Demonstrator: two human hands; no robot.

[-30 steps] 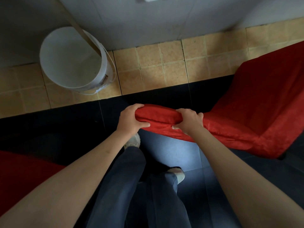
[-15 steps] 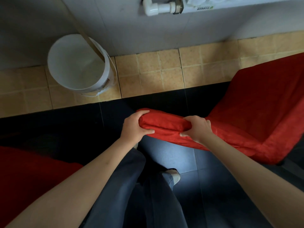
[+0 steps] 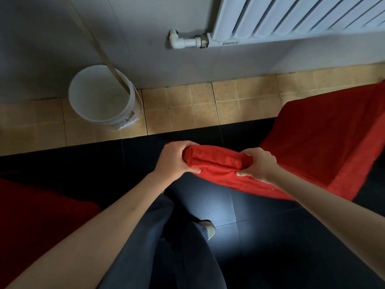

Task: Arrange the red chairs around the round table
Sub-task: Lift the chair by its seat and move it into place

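Observation:
A red fabric-covered chair (image 3: 325, 142) fills the right side of the head view, its seat toward the right edge and the padded top of its backrest pointing at me in the middle. My left hand (image 3: 174, 161) grips the left end of that backrest top. My right hand (image 3: 259, 164) grips it a little further right, thumb underneath. A second red chair (image 3: 31, 215) shows partly at the lower left. The round table is out of sight.
A white bucket (image 3: 102, 97) with a wooden stick leaning in it stands on tan tiles by the wall, at upper left. A white radiator (image 3: 295, 15) and its pipe hang on the wall at upper right. The floor under my legs is dark tile.
The view has tilted upward, bringing the radiator into sight. Bucket, chair and hands sit lower in frame. Both hands keep the same grip on the backrest.

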